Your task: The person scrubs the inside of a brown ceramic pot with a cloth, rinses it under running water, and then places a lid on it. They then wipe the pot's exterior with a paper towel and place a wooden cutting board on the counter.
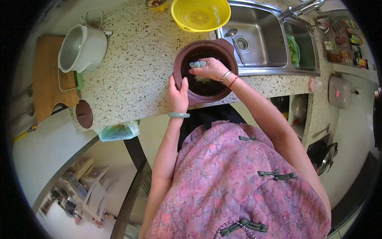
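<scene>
A round reddish-brown pot [181,54] with small side lugs stands on the speckled counter in front of me, beside the sink. My left hand [178,96] grips its near left edge, the thumb along the wall and the fingers on the outer side. My right hand [211,70] reaches down into the pot, its fingers closed on a pale blue cloth [197,64] that it presses near the inside wall. Pale suds or liquid show on the dark bottom below this hand. Part of the inside is hidden under my right hand and wrist.
Right of the pot lies a steel double sink [262,40] with a faucet [302,8]. A yellow colander [201,16] stands behind the pot. At left are a white cooker pot [85,47], a wooden cutting board [47,79] and a brown lid [84,114] by the counter edge.
</scene>
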{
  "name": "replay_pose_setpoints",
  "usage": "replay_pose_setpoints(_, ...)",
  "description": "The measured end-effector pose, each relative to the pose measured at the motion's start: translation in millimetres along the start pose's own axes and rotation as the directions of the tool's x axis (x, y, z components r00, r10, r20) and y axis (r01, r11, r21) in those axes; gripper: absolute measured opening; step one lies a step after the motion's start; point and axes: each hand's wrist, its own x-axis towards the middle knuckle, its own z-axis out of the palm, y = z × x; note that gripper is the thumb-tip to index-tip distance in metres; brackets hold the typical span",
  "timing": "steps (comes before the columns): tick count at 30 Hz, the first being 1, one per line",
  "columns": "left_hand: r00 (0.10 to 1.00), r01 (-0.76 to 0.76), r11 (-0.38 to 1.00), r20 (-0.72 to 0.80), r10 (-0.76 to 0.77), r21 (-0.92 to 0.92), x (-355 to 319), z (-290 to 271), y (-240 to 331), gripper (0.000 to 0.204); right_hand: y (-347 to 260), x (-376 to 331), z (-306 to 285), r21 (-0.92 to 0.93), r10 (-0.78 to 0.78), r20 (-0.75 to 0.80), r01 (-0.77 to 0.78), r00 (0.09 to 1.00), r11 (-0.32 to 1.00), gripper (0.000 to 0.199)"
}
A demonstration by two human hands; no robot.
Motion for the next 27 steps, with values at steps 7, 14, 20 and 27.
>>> replay_pose_setpoints(7, 0.997, -0.074, 0.997, -0.006, 0.074, 0.024, 2, 3, -6, 0.033, 9, 7, 0, 0.413, 0.096, -0.082, -0.053, 0.992, 0.909, 0.033)
replay_pose_setpoints(14, 0.976, -0.077, 0.929, -0.162, 0.144, 0.363, -4, 4, 9, 0.045, 27, 23, 11, 0.429, -0.017, -0.176, 0.092, 0.984, 0.898, 0.047)
replay_pose_setpoints(20, 0.857, -0.319, 0.581, -0.034, 0.514, 0.748, -15, 20, 59, 0.060, 17, 1, -8, 0.863, -0.023, 0.058, -0.039, 0.998, 0.504, 0.030)
replay_pose_setpoints(27, 0.915, -0.256, 0.799, -0.129, 0.381, 0.544, -4, 67, 55, 0.055, 13, -13, -24, 0.943, -0.158, 0.262, -0.219, 0.952, 0.250, 0.033)
